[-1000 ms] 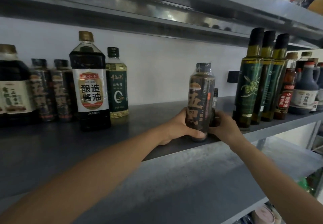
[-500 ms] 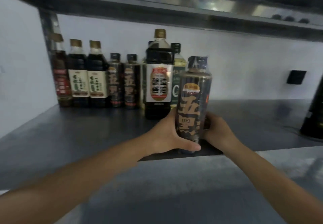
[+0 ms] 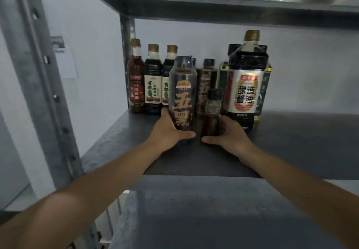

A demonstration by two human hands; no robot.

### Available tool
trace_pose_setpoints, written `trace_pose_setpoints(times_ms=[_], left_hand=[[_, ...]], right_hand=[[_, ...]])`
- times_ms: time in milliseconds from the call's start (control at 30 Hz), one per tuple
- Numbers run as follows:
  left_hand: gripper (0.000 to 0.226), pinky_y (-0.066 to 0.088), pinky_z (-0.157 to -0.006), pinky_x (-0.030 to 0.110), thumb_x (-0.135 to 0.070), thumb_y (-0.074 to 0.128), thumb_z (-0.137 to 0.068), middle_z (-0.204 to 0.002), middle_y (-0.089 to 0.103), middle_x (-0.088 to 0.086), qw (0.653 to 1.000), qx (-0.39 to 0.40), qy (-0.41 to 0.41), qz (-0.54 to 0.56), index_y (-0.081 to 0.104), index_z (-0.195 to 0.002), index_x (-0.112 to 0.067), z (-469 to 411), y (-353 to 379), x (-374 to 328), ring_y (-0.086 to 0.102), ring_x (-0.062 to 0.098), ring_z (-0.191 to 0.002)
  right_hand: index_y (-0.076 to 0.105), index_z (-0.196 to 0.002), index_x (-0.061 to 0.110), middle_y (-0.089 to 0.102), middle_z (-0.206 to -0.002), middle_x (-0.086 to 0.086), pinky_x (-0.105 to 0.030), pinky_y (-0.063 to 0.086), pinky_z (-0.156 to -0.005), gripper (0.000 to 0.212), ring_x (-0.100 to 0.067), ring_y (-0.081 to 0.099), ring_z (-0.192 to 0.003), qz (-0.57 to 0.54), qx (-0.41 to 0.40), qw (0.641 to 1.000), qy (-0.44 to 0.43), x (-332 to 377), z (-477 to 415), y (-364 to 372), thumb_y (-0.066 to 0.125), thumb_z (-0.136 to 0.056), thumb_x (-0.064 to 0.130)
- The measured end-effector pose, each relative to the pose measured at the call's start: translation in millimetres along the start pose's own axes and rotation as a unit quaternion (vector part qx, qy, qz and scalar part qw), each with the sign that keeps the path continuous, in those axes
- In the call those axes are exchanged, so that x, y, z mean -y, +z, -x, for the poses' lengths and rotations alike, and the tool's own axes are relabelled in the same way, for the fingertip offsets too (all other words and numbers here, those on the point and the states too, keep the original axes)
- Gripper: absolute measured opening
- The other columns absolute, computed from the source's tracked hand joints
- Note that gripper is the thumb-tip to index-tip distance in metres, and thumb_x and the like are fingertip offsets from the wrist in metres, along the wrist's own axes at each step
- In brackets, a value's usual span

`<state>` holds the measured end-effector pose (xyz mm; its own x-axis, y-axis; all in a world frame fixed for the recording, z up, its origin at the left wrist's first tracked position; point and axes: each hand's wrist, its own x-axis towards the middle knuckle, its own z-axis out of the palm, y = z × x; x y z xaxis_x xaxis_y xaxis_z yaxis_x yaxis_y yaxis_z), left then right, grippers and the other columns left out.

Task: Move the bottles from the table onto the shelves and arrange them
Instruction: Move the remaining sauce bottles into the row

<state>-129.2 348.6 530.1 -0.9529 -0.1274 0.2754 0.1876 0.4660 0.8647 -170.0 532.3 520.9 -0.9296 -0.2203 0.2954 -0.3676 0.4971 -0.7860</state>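
Two hands each hold a bottle upright at the centre of the frame, over the grey shelf (image 3: 295, 142).

Both forearms reach in from the lower corners. The left hand (image 3: 171, 130) wraps the base of the tall dark bottle (image 3: 182, 97), thumb across its front. The right hand (image 3: 232, 134) curls round the small black-capped bottle (image 3: 212, 111), thumb low in front. The two bottles are just beside each other, ahead of the back row of bottles (image 3: 153, 85), with the large soy sauce bottle (image 3: 245, 89) right of centre.

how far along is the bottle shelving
Done: a row of bottles lines the back of the shelf. In hand: the left hand grips a tall dark bottle, the right hand a small bottle. Left: placing both into the row; the table isn't visible.
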Motion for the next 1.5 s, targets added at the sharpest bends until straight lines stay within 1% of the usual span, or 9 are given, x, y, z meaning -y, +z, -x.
trace_pose_setpoints(times_ms=[233,367,467,567,667,833,1000,1167,1500], left_hand=[[0.091,0.044,-0.102,0.043,-0.027,0.086,-0.065,-0.135,0.05,0.009,0.997,-0.072,-0.027,-0.013,0.026,-0.131,-0.01,-46,-9,24,0.048,0.028,-0.124],[0.104,0.038,-0.107,0.047,-0.02,0.088,-0.061,-0.139,0.045,0.009,0.998,-0.03,-0.057,0.027,0.018,-0.138,-0.018,-58,-17,29,0.041,0.029,-0.13],[0.103,0.037,-0.105,0.038,0.003,0.079,-0.066,-0.137,0.045,0.01,0.992,0.028,-0.087,0.081,0.013,-0.143,-0.018,-59,-24,32,0.04,0.029,-0.128],[0.089,0.038,-0.098,0.031,0.014,0.068,-0.072,-0.134,0.048,0.011,0.992,0.039,-0.079,0.089,0.02,-0.142,-0.012,-57,-26,34,0.043,0.027,-0.125],[0.085,0.039,-0.106,0.038,0.009,0.074,-0.069,-0.132,0.052,0.008,0.993,0.01,-0.073,0.088,0.03,-0.138,-0.012,-57,-25,36,0.047,0.025,-0.123],[0.078,0.041,-0.105,0.042,0.006,0.079,-0.064,-0.128,0.056,0.007,0.993,-0.009,-0.065,0.096,0.039,-0.128,-0.013,-60,-24,39,0.05,0.025,-0.12],[0.071,0.044,-0.101,0.039,0.009,0.079,-0.063,-0.124,0.058,0.009,0.992,-0.013,-0.055,0.113,0.044,-0.12,-0.013,-65,-25,41,0.052,0.023,-0.114],[0.078,0.044,-0.102,0.04,0.004,0.085,-0.057,-0.128,0.052,0.01,0.993,-0.03,-0.054,0.097,0.049,-0.124,-0.015,-72,-26,44,0.05,0.025,-0.118],[0.071,0.041,-0.093,0.028,-0.004,0.085,-0.063,-0.124,0.061,0.007,0.999,-0.039,-0.019,0.018,0.052,-0.126,-0.01,-73,-28,45,0.055,0.022,-0.117]], right_hand=[[0.047,-0.131,0.01,0.055,-0.131,-0.008,-0.024,0.041,-0.085,0.074,-0.023,0.052,-0.119,0.019,-0.048,0.998,0.024,18,-40,38,0.083,-0.068,0.024],[0.039,-0.136,0.013,0.052,-0.133,-0.006,-0.026,0.04,-0.089,0.08,-0.021,0.049,-0.121,-0.007,-0.017,0.999,0.038,19,-45,38,0.082,-0.07,0.025],[0.036,-0.14,0.016,0.053,-0.132,-0.011,-0.028,0.04,-0.097,0.074,-0.021,0.049,-0.122,-0.081,0.01,0.995,0.05,16,-39,33,0.074,-0.077,0.005],[0.045,-0.133,0.014,0.06,-0.117,-0.011,-0.027,0.043,-0.088,0.065,-0.021,0.056,-0.111,-0.067,-0.012,0.997,0.049,15,-39,33,0.074,-0.077,0.004],[0.046,-0.13,0.014,0.06,-0.109,-0.007,-0.025,0.043,-0.082,0.068,-0.017,0.056,-0.102,-0.021,-0.023,0.998,0.049,17,-41,38,0.081,-0.071,0.017],[0.035,-0.143,0.015,0.053,-0.132,-0.01,-0.027,0.04,-0.1,0.076,-0.02,0.049,-0.123,-0.075,0.018,0.997,0.013,20,-39,41,0.071,-0.078,0.0],[0.052,-0.126,0.008,0.058,-0.12,-0.007,-0.027,0.043,-0.092,0.058,-0.019,0.054,-0.113,-0.025,-0.041,0.999,0.023,22,-48,53,0.077,-0.074,0.01],[0.051,-0.125,0.008,0.057,-0.122,-0.008,-0.029,0.043,-0.092,0.058,-0.021,0.052,-0.115,0.009,-0.089,0.995,0.032,26,-60,64,0.078,-0.074,0.015],[0.049,-0.127,0.008,0.057,-0.126,-0.009,-0.028,0.043,-0.091,0.058,-0.022,0.052,-0.116,-0.006,-0.088,0.995,0.037,17,-68,66,0.076,-0.076,0.014]])
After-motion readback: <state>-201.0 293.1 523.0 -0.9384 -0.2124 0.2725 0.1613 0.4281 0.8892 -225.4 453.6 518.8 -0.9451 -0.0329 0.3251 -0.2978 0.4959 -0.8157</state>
